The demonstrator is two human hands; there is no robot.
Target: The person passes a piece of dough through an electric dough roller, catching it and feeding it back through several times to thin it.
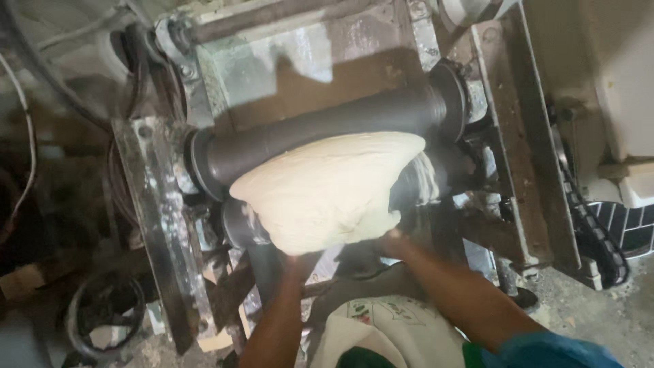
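Both hands under dough slab point(327, 187), dark roller point(320, 129) just behind, metal frame point(146, 211) alongside

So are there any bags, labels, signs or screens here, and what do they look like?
Sack: at the bottom of the picture, between the person's forearms, below the dough; a rounded white bag with green and a little red printing.
No signs, screens or other labels show on the roller machine.

Both hands point(347, 249) under dough slab point(327, 191), pressed vs dark rollers point(313, 133).
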